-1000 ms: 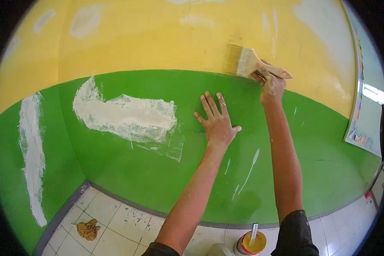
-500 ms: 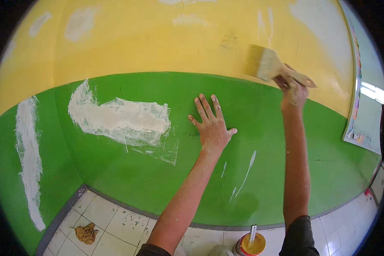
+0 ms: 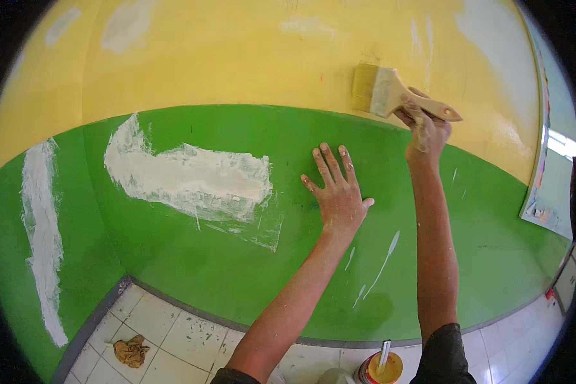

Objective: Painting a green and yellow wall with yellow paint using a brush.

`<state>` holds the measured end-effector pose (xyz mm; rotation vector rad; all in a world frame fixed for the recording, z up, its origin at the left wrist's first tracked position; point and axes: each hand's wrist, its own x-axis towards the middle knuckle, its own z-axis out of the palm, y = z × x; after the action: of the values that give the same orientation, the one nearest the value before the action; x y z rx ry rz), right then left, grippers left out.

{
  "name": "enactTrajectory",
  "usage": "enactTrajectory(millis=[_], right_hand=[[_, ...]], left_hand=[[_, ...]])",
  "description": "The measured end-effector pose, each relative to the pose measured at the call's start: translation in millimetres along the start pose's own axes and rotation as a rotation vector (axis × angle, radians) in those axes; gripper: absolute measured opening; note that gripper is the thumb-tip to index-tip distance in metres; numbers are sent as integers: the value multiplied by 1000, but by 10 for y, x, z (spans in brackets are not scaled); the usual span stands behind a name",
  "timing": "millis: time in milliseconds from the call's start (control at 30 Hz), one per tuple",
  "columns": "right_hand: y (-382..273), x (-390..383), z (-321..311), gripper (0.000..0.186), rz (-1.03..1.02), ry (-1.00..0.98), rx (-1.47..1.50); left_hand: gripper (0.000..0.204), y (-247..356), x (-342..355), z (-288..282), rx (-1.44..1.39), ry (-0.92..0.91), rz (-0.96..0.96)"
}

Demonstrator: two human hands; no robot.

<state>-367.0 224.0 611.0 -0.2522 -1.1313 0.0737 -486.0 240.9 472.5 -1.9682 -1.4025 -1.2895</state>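
My right hand (image 3: 427, 131) grips a wide wooden-handled paintbrush (image 3: 393, 89), its yellow-coated bristles against the yellow upper wall (image 3: 237, 57) just above the line where the green lower wall (image 3: 160, 243) begins. My left hand (image 3: 336, 189), with paint-spotted fingers spread, rests open on the green wall, lower and to the left of the brush. Left of that hand is a rough white patch (image 3: 173, 176) on the green paint, and farther left a vertical white streak (image 3: 43, 237). Pale patches show on the yellow paint too.
A paint can (image 3: 390, 374) with a stick in it stands on the tiled floor (image 3: 179, 352) at the bottom, beside a partly visible pale container (image 3: 336, 377). A crumpled brown rag (image 3: 131, 351) lies at left. A framed board (image 3: 550, 205) hangs at the right edge.
The brush in my right hand moved right, then back left along the yellow paint just above the green. My left hand sits slightly farther right in the picture, still spread.
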Motion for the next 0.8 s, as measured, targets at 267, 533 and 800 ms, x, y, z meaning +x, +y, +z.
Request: enactTrajectory(millis=[267,533,800], right_hand=[[194,-189,501,34,27,-93,77],[-11,-147,215,29,-23,13,19],[192,-123,279,27,-6,-70,46]], left_hand=[[124,-38,-7,33,-3,26,22],[124,-32,-17,34,15,23,25],[123,-16,-22,43,16,22,27]])
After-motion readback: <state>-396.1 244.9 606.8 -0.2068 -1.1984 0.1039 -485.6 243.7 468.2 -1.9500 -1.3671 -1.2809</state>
